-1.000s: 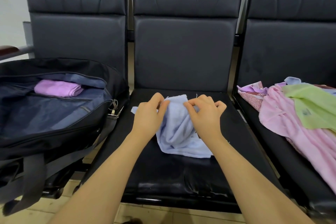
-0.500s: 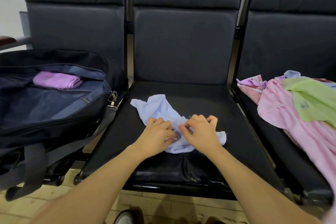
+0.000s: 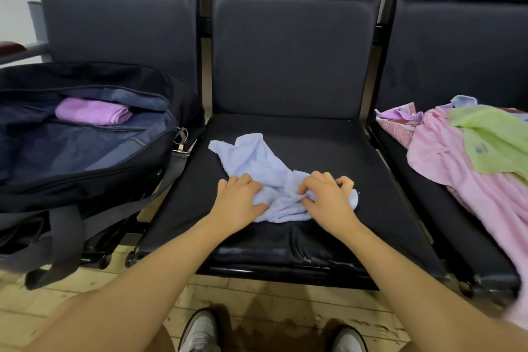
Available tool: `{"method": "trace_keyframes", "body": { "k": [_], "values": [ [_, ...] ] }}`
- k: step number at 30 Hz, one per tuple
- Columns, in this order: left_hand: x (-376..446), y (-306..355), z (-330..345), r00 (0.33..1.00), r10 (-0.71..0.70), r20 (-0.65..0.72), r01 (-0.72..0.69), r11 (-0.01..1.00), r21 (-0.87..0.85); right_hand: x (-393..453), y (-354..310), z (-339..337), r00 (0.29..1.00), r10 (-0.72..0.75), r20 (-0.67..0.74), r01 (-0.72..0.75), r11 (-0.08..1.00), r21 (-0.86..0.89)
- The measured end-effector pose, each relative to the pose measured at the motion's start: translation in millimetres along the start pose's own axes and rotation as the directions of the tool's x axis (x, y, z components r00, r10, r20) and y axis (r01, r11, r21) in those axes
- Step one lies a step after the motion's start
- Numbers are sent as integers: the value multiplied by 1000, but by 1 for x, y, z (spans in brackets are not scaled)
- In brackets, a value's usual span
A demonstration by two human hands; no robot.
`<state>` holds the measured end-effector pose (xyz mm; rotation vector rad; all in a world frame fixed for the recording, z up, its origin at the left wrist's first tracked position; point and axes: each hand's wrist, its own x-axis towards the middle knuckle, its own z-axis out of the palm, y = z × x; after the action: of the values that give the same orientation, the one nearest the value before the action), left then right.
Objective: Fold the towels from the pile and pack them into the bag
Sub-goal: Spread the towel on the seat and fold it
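Crumpled light blue towel (image 3: 257, 168) on the middle seat (image 3: 328, 151) of the bench, near its front edge. Left hand (image 3: 238, 204) grasping the towel's near left part, fingers curled into the cloth. Right hand (image 3: 328, 200) pinching bunched folds at the near right. Open dark bag (image 3: 85, 157) on the left seat, with a folded purple towel (image 3: 93, 111) inside. Pile of towels (image 3: 471, 157), pink and green, on the right seat; small mark on the green one, unreadable.
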<state>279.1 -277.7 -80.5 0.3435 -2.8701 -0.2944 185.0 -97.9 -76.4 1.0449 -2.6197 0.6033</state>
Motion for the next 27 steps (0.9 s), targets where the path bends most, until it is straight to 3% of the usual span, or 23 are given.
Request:
{"method": "trace_keyframes", "body": {
  "k": [3, 6, 10, 14, 16, 20, 21, 23, 25, 27],
  "values": [
    [0, 5, 2, 996, 81, -32, -83, 991, -101, -10, 10, -7, 999, -35, 17, 35, 999, 13],
    [8, 15, 2, 997, 78, -27, -81, 982, -169, -15, 16, -11, 999, -30, -13, 30, 999, 31],
    [16, 24, 3, 987, 163, 6, -163, 985, 54, -15, 17, -10, 999, -18, -33, 20, 999, 47],
    [15, 23, 7, 949, 291, -123, -255, 934, 249, -14, 14, -11, 999, -25, -21, 25, 999, 28],
    [12, 18, 8, 940, 304, -157, -256, 930, 265, -15, 14, -12, 1000, -22, 3, 22, 999, 48],
    [11, 15, 9, 972, 214, -99, -190, 959, 212, -16, 14, -14, 1000, -8, -13, 9, 994, 110],
    [12, 17, 4, 978, 175, -111, -155, 973, 174, -16, 12, -15, 1000, 12, -15, -10, 991, 133],
    [16, 18, -8, 973, 22, -230, -44, 995, -93, -13, 8, -20, 994, 110, -13, -105, 970, 221],
    [18, 16, -27, 962, -145, -233, 37, 911, -412, -9, 5, -29, 982, 146, -120, -107, 954, 278],
    [15, 12, -45, 951, -203, -233, 36, 822, -569, -6, 1, -41, 965, 198, -172, -132, 933, 334]
  ]
}}
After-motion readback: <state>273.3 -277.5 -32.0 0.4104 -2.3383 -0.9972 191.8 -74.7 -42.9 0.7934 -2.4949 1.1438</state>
